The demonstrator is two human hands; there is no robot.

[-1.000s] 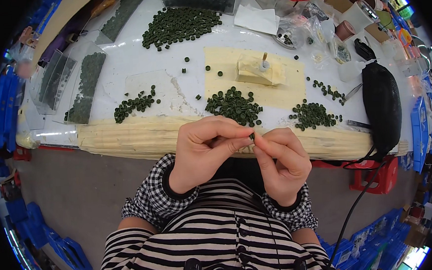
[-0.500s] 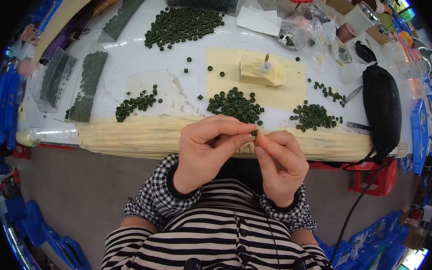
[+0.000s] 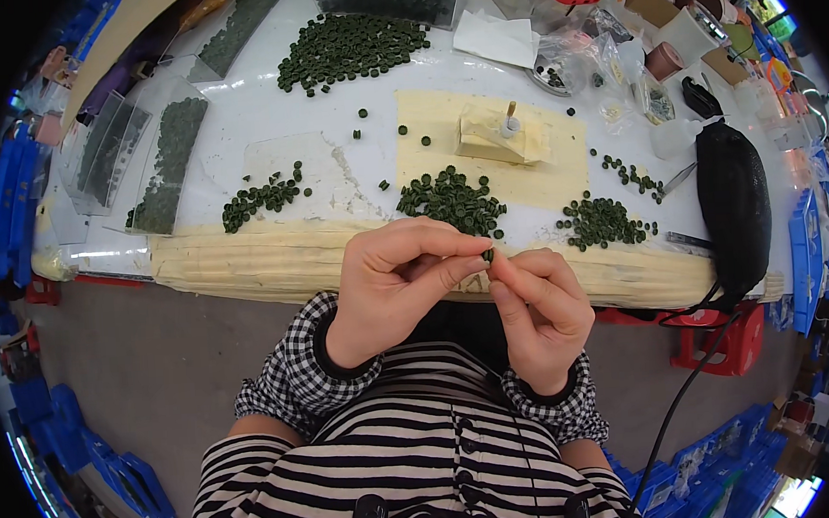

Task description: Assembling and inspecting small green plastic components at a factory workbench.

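Note:
A small dark green round piece (image 3: 488, 253) shows between my fingertips, mostly covered by them. My left hand (image 3: 402, 283) pinches it between thumb and forefinger. From the other side my right hand (image 3: 543, 310) closes on the same piece with thumb and fingers pressed together. Both hands are above the table's padded front edge. Just beyond them lies a heap of similar green pieces (image 3: 451, 202). Other piles sit to the right (image 3: 607, 222) and to the left (image 3: 261, 202).
A tape-wrapped block (image 3: 504, 136) with an upright peg stands past the middle heap. A large pile of green pieces (image 3: 350, 52) lies at the back, near clear trays (image 3: 170, 165). At right are a black padded bundle (image 3: 734, 211), tweezers (image 3: 680, 179) and a red stool (image 3: 719, 345).
My hands stay joined at the green piece, with only a very slight shift of the wrists apart. The piles on the table look the same.

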